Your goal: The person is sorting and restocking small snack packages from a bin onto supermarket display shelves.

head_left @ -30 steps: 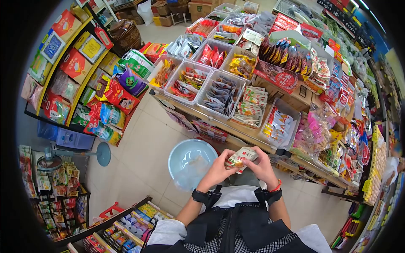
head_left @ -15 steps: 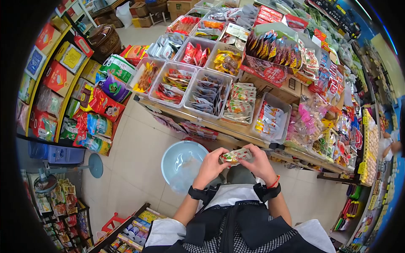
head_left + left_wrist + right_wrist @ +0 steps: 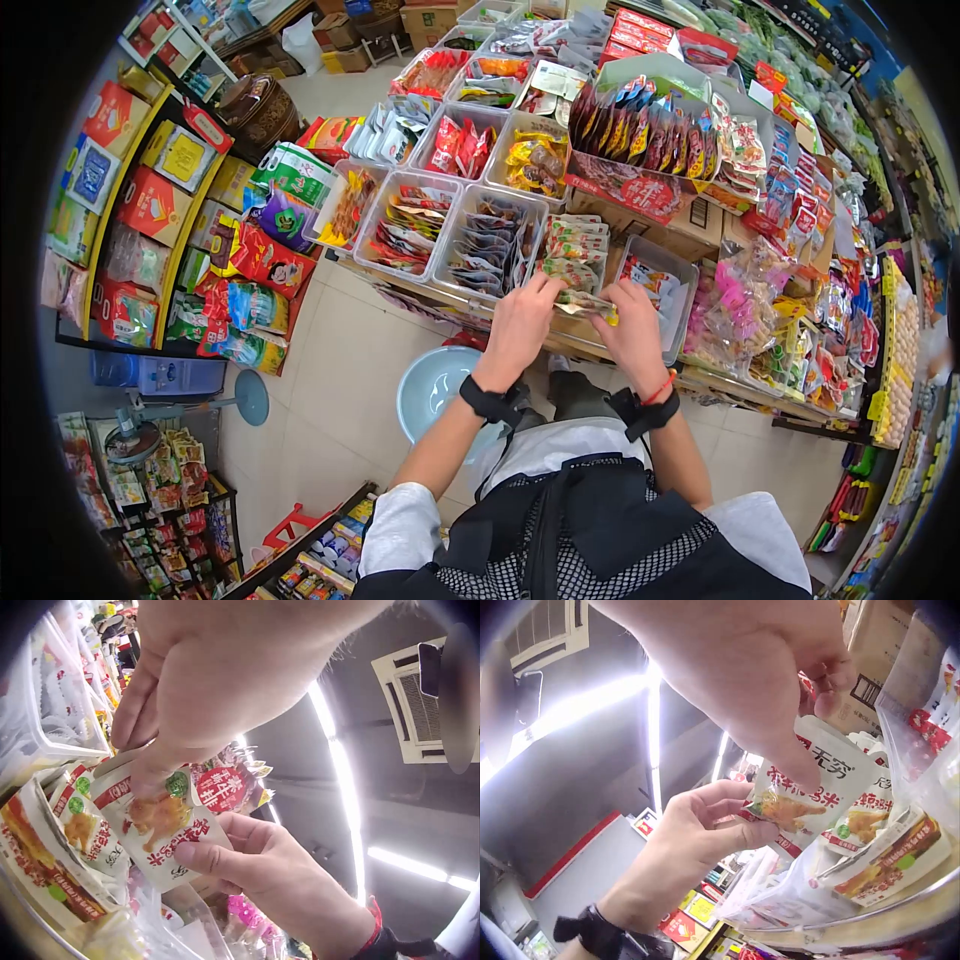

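Observation:
Both hands pinch a white snack packet (image 3: pixel 582 303) at its two ends, above the near edge of a box of similar packets (image 3: pixel 577 242). The left hand (image 3: pixel 520 328) has its thumb on the packet's face in the left wrist view, where the packet (image 3: pixel 154 825) shows a food picture and red lettering. From the opposite side the right hand (image 3: pixel 634 335) grips it, thumb in front. In the right wrist view the packet (image 3: pixel 796 796) hangs tilted just beside the boxed packets (image 3: pixel 864 810). Whether more than one packet is held, I cannot tell.
Clear tubs of snacks (image 3: pixel 487 240) stand left of the box, and another tub (image 3: pixel 676 318) is at its right. A blue basin (image 3: pixel 425 392) sits on the floor below. Shelves of bagged goods (image 3: pixel 160 205) line the left side.
Both hands have moved forward and up with the packet, from over the floor near the body to the display's front edge. The basin's plastic bag is now largely hidden by the left arm.

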`<state>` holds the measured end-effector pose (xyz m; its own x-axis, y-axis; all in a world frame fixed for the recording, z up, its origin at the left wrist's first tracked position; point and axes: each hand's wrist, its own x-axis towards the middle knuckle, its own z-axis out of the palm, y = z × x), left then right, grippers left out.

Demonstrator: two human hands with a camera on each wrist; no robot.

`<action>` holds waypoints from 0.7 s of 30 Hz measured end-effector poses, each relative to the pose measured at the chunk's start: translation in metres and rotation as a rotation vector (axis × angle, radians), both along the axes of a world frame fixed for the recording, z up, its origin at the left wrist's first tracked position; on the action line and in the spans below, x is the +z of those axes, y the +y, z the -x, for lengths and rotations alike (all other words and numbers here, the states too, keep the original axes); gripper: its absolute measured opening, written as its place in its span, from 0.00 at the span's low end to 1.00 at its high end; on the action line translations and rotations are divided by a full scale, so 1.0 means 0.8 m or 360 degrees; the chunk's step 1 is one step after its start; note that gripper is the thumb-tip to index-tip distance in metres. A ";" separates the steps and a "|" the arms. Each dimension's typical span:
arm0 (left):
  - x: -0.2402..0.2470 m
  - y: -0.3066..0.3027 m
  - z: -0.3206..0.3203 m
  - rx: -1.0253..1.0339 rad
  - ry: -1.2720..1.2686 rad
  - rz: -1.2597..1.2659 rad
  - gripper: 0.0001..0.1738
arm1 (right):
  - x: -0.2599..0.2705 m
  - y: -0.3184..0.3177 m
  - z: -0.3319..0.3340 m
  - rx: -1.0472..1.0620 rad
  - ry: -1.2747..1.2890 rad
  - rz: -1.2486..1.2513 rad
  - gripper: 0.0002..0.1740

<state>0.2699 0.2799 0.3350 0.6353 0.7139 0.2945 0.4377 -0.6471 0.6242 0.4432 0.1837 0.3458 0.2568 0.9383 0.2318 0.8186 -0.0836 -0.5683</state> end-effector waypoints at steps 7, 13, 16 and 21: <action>-0.041 0.031 -0.029 0.0034 0.0423 -0.0321 0.13 | -0.062 0.048 -0.031 0.0142 0.0001 0.0254 0.13; -0.058 0.039 -0.048 0.0185 0.0676 -0.0224 0.09 | -0.030 0.062 -0.027 0.0146 -0.0009 0.0357 0.14; -0.061 0.038 -0.054 0.0222 0.0650 -0.0232 0.11 | -0.028 0.061 -0.025 0.0138 0.0013 0.0289 0.15; -0.060 0.026 -0.050 0.0243 0.0473 -0.0251 0.15 | -0.060 0.072 -0.031 0.0098 -0.0010 0.0236 0.15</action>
<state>0.3103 0.3010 0.2871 0.5991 0.7678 0.2272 0.6840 -0.6382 0.3533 0.4683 0.2416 0.2978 0.1966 0.9763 0.0909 0.8284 -0.1158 -0.5480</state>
